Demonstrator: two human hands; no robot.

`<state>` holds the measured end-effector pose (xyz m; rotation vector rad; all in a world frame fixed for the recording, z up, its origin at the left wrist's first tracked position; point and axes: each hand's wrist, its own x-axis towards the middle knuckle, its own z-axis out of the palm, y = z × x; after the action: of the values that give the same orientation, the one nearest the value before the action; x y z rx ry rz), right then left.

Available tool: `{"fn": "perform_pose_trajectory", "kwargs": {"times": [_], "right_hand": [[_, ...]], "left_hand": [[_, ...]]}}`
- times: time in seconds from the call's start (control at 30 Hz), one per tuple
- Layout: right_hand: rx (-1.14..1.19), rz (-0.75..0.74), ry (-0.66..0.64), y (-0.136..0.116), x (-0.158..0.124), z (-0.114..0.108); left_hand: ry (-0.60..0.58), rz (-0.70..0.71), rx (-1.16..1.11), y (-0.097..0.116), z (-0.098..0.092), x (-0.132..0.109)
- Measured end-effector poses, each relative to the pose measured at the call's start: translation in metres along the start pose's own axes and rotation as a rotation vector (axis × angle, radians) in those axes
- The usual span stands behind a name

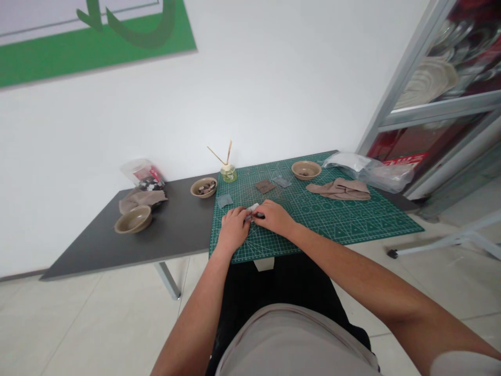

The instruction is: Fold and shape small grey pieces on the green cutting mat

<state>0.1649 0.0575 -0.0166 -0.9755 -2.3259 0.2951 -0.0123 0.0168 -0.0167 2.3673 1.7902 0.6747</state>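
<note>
My left hand (pixel 234 227) and my right hand (pixel 274 217) meet above the near part of the green cutting mat (pixel 329 224). Both have their fingers closed on a small whitish piece (pixel 253 207), perhaps a clear plastic packet, mostly covered by the fingers. A dark bit shows at my right fingertips, too small to name. Just beyond the hands lie a flat brown square (pixel 265 186) and a small clear plastic bag (pixel 282 180). Another clear little bag (pixel 225 201) rests left of them, near the mat's edge.
A bowl of small brown pieces (pixel 203 191) stands left of the mat, beside a reed diffuser (pixel 228 173). Another bowl (pixel 306 173), a brown cloth (pixel 340 189) and plastic wrapping (pixel 376 169) lie right. Far left are a third bowl (pixel 133 222) and a second cloth (pixel 136 199).
</note>
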Motion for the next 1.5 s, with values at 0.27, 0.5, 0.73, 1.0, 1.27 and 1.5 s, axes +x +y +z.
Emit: {"fn": "perform_pose_trajectory", "kwargs": {"times": [0.27,0.5,0.73,1.0,1.27,1.5], "right_hand": [[-0.014,0.021,0.03,-0.001,0.005,0.002],[-0.001,0.031,0.043,-0.001,-0.001,-0.002],[-0.082,0.039,0.029,0.001,0.001,0.003],[-0.064,0.027,0.028,-0.001,-0.003,-0.001],[-0.031,-0.024,-0.012,-0.001,0.001,0.0],[-0.086,0.097,0.017,0.0,-0.001,-0.001]], "left_hand": [[-0.002,-0.069,0.04,0.006,-0.003,-0.001],[-0.005,-0.093,0.088,0.008,-0.003,-0.002],[-0.053,-0.106,0.164,0.015,-0.009,-0.004],[-0.064,-0.133,0.159,0.015,-0.011,-0.004],[-0.049,-0.122,0.159,0.015,-0.01,-0.004],[-0.052,-0.12,0.17,0.015,-0.011,-0.005]]}}
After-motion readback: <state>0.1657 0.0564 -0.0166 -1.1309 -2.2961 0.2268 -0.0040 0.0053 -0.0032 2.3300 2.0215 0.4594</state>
